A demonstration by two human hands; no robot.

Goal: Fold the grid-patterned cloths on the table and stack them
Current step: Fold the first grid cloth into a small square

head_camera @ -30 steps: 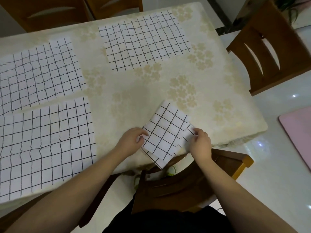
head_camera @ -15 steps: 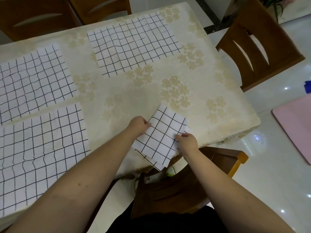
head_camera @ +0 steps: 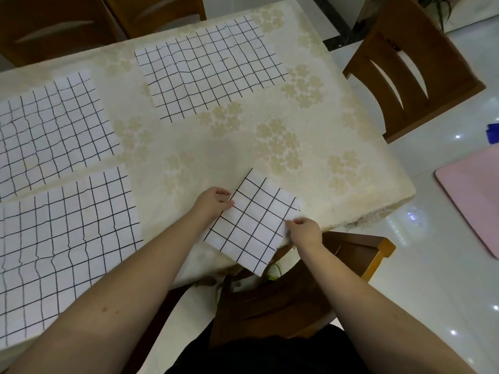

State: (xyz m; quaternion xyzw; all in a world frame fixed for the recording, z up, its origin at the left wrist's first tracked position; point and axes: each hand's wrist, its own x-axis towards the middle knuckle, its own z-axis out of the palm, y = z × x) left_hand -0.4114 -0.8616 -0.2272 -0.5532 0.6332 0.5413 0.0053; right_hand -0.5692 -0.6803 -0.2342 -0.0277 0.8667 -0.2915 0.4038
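Observation:
A small folded white cloth [head_camera: 251,225] with a black grid lies at the table's near edge, its lower corner hanging past the edge. My left hand [head_camera: 213,202] pinches its left edge. At its right edge my right hand [head_camera: 305,230] pinches the cloth with curled fingers. Three unfolded grid cloths lie flat on the table: one at the back middle [head_camera: 210,68], one at the left [head_camera: 51,130], one at the near left [head_camera: 62,249].
The table [head_camera: 310,147] wears a cream floral tablecloth. A wooden chair [head_camera: 299,287] stands right under the folded cloth, another chair [head_camera: 413,71] at the right, two more at the back. A pink mat [head_camera: 472,201] lies on the white floor.
Both hands stay on the folded cloth. My right hand has slid from its outer right corner inward along the right edge, and the cloth looks narrower and flatter.

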